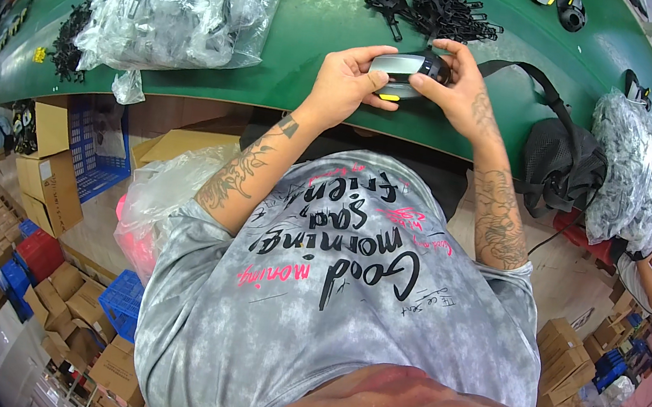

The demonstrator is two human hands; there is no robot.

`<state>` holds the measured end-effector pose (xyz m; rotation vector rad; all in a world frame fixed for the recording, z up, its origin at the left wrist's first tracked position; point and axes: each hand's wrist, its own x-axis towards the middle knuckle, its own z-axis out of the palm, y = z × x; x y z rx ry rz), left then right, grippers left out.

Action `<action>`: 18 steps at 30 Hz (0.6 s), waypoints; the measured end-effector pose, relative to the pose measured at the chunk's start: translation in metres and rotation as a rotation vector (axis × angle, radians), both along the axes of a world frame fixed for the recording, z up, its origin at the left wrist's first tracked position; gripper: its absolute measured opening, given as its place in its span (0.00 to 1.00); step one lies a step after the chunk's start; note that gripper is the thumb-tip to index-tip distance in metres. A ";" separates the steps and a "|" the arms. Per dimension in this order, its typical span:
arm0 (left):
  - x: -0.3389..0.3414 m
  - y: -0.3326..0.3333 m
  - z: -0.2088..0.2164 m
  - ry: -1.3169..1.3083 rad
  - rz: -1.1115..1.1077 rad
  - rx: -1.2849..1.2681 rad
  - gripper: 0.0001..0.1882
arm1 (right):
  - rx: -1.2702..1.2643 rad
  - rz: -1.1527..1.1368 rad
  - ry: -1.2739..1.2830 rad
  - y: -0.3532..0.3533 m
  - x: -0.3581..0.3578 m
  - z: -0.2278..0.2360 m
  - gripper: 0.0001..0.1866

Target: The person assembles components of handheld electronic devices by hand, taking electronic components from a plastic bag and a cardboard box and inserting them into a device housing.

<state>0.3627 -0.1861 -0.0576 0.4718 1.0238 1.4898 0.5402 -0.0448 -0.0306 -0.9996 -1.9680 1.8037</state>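
Over the near edge of the green table, both my hands hold a rounded black device (395, 65) with a silver-grey top face and a yellow tab. On its left side my left hand (350, 82) grips it, thumb near the lower edge. My right hand (461, 87) is closed around the other end, its thumb pressing on the top. A heap of black plastic clip-like parts (432, 10) lies just beyond my hands. From beside my right hand a black strap (540, 77) runs to a black mesh bag (560, 166) at the table edge.
Clear plastic bags of parts stand on the left (191, 10) and right (636, 160) of the green table (311, 10). More black devices (571, 11) lie at the far side. Cardboard boxes (53, 186) and a blue crate (96, 146) are below left. Other people's arms show at both sides.
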 end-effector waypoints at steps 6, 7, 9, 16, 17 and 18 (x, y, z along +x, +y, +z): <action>-0.004 -0.001 -0.004 0.016 -0.029 0.038 0.24 | 0.010 0.053 0.068 -0.004 0.008 0.000 0.38; -0.003 -0.001 -0.003 -0.001 -0.041 0.045 0.25 | -0.074 0.023 0.122 -0.004 0.008 0.000 0.36; 0.001 -0.004 -0.002 -0.016 -0.055 0.052 0.25 | -0.156 -0.064 0.185 -0.006 0.007 0.001 0.29; 0.014 -0.011 0.037 0.578 -0.041 0.082 0.34 | -0.254 -0.161 0.118 -0.013 0.005 0.009 0.18; 0.011 -0.005 0.044 0.584 -0.045 0.089 0.34 | -0.248 -0.166 0.126 -0.012 0.004 0.009 0.18; 0.008 0.000 0.049 0.897 -0.021 0.160 0.34 | -0.279 -0.189 0.181 -0.011 0.003 0.009 0.19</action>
